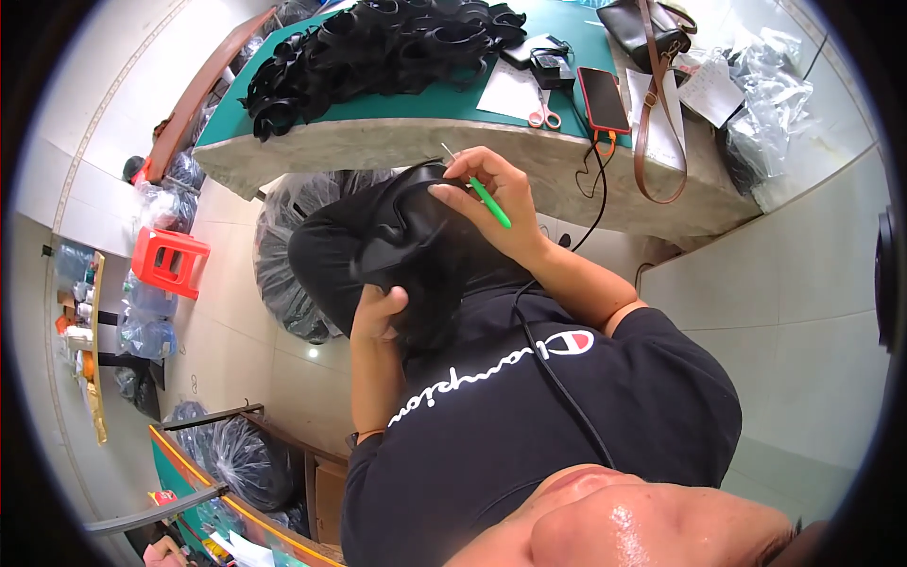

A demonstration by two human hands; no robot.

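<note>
In my lap lies a piece of black, smooth, leather-like material [408,231], folded and hanging over my dark trousers. My left hand [378,312] grips its near edge, thumb on top and the other fingers mostly hidden underneath. Above its far edge, my right hand [499,194] pinches a slim green-handled tool [489,202] with a thin metal tip pointing up and away to the left. The tool's exact kind is hard to tell. Whether its tip touches the material does not show.
A green-topped table [435,109] stands ahead, bearing a heap of black strip-like pieces [368,57], scissors [545,115], a phone [603,99] on a cable and a brown bag [638,28]. A red stool [170,262] and bagged bundles [283,255] stand on the left.
</note>
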